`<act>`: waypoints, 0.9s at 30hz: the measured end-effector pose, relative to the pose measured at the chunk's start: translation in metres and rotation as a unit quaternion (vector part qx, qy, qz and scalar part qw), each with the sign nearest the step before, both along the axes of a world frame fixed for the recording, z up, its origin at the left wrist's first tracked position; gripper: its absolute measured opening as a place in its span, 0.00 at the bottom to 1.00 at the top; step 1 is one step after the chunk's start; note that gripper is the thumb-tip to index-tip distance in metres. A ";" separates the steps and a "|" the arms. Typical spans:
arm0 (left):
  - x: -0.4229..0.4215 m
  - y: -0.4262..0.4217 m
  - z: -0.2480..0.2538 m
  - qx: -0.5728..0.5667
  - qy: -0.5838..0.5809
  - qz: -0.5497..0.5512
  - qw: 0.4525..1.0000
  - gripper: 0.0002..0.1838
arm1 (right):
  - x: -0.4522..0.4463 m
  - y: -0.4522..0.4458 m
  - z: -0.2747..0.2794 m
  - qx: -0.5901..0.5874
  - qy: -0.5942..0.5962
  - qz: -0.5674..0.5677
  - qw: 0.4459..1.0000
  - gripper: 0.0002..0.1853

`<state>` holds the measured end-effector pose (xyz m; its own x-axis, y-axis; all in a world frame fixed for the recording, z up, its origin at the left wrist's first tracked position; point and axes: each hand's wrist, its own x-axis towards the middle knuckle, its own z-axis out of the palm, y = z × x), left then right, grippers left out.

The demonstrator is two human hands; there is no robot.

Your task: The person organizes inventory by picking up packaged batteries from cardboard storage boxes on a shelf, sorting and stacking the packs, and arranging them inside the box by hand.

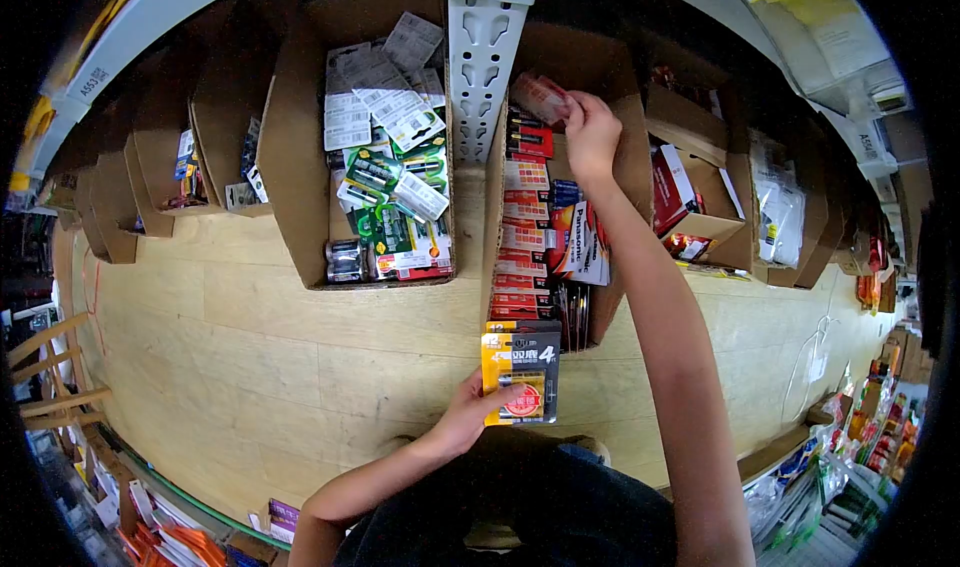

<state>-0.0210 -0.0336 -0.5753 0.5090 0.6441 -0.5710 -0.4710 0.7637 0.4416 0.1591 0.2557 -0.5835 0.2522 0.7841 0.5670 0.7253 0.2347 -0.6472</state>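
My left hand (464, 414) grips a black and yellow battery pack (533, 362), its thumb across the front near a red round seal. The pack is held upright just in front of a cardboard box (625, 77). Inside that box, towards the back, my right hand (592, 135) pinches a reddish battery pack (541, 98) by its edge; motion blurs its print. Below it runs a row of red and orange battery packs (525, 207). A Panasonic battery pack (580, 242) lies beside them, under my right forearm.
A white perforated shelf post (480, 77) stands between the two middle boxes. The left box (290, 167) holds green and white battery packs (400, 182). More cardboard boxes (715, 182) line the shelf to the right. Bagged goods (840, 487) lie at the lower right, above a pale floor (250, 347).
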 end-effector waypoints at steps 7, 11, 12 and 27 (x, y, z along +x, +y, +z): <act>0.001 0.000 0.002 -0.009 0.004 0.005 1.000 0.18 | -0.005 0.002 -0.007 -0.082 0.260 0.053 0.961 0.08; 0.000 0.001 0.001 -0.009 0.003 0.008 1.000 0.18 | 0.004 0.005 -0.042 -0.053 0.206 0.044 0.976 0.14; 0.000 0.001 0.000 -0.009 0.006 0.002 1.000 0.18 | 0.003 0.003 -0.054 -0.105 0.188 0.033 0.976 0.15; 0.001 0.005 0.007 -0.013 0.008 0.013 1.000 0.17 | 0.008 0.005 -0.033 -0.443 0.003 -0.061 0.895 0.15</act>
<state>-0.0204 -0.0282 -0.5678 0.4830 0.6412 -0.5963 -0.4838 0.7630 0.4286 0.1671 0.2604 -0.6164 0.3673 0.8918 -0.2642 0.7067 -0.4522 -0.5441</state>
